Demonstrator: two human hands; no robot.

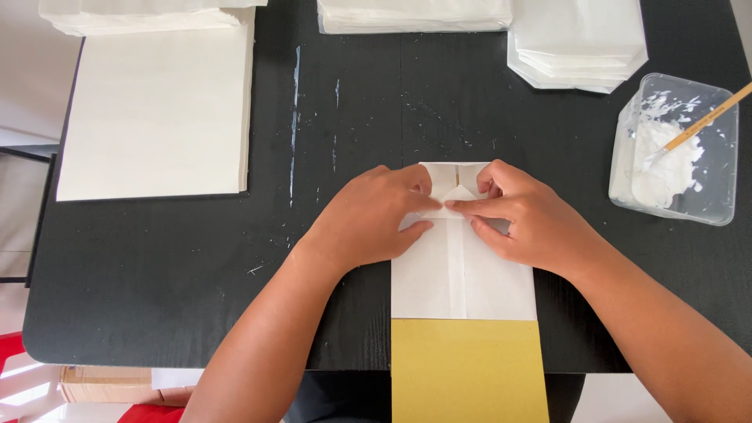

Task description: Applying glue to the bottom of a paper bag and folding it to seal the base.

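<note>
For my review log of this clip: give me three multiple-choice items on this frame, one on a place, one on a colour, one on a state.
1. Where is the clear tub of white paste?
A. the table's right side
B. the left edge
C. under the hands

2. What colour is the board under the white paper's near end?
A. red
B. yellow
C. blue

3. What are the left hand and right hand doing?
A. pressing a fold in the white paper
B. holding the brush
C. resting apart

A: tub is at right. B: yellow shows. A: fingertips meet on the fold.

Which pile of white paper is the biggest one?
The flat stack of large sheets at the table's far left. The other piles along the top edge are smaller; the right one has pointed, folded ends.
</note>
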